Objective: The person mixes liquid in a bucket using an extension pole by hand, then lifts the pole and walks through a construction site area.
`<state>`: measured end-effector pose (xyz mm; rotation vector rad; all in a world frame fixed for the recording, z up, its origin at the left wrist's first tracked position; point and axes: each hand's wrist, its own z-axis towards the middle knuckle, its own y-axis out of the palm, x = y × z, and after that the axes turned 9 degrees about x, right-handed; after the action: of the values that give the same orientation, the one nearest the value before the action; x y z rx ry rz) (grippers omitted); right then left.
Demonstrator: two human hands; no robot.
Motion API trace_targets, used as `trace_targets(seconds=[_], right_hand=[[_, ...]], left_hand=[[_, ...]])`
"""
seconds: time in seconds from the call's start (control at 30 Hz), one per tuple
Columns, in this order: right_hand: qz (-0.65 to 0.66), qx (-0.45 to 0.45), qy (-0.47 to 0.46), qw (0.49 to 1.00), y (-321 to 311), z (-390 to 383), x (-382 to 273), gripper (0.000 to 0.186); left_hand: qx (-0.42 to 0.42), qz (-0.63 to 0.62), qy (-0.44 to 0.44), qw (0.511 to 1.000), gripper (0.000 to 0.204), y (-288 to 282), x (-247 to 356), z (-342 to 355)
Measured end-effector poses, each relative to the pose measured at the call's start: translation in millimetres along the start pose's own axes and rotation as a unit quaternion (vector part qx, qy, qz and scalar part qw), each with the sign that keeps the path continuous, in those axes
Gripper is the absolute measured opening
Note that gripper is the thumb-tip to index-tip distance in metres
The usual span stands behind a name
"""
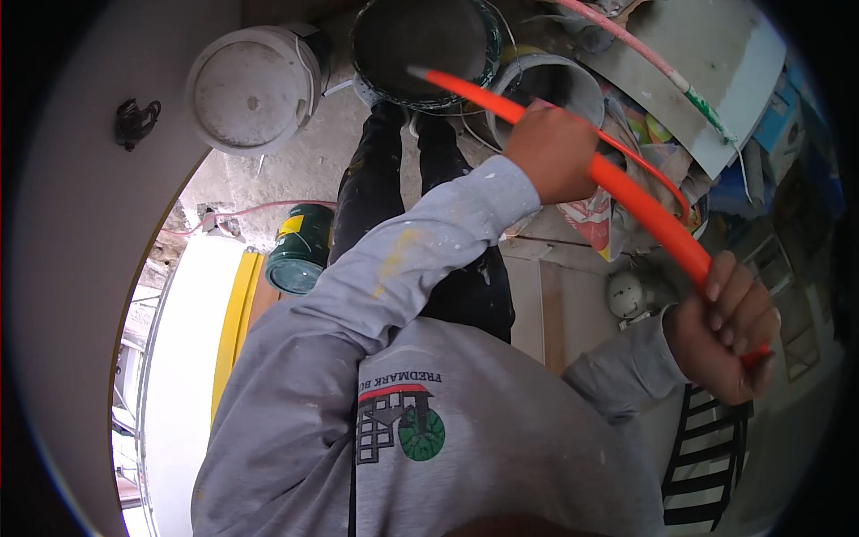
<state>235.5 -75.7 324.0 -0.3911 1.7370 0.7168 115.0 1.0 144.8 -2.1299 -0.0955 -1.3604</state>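
Left hand (555, 152) and right hand (729, 336) grip orange pole (644, 210) spanning between them

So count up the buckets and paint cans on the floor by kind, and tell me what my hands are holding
White lidded bucket: 1
Open dark bucket: 1
Open white bucket: 1
Green paint can: 1
Total: 4 containers
Left hand and right hand both grip 1 orange pole.
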Motion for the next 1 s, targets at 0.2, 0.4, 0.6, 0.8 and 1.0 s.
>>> trace_targets(seconds=[0.2,0.4,0.6,0.8,1.0], right_hand=[[-0.005,-0.032,0.039,0.999,6,11,-9,0.032],[-0.006,-0.068,0.053,0.996,22,18,-12,0.03],[-0.01,-0.126,0.059,0.99,40,31,-11,0.03],[-0.014,-0.125,0.072,0.989,54,42,-8,0.03],[-0.034,-0.101,0.084,0.991,66,49,-6,0.03]], left_hand=[[0.011,-0.044,-0.005,0.999,0.013,0,5,2],[0.066,-0.042,0.002,0.997,0.014,-9,2,8],[0.095,-0.057,-0.014,0.994,0.021,-21,-4,8],[0.084,-0.068,-0.035,0.994,0.021,-31,-12,12],[0.131,-0.074,-0.038,0.988,0.016,-35,-15,8]])
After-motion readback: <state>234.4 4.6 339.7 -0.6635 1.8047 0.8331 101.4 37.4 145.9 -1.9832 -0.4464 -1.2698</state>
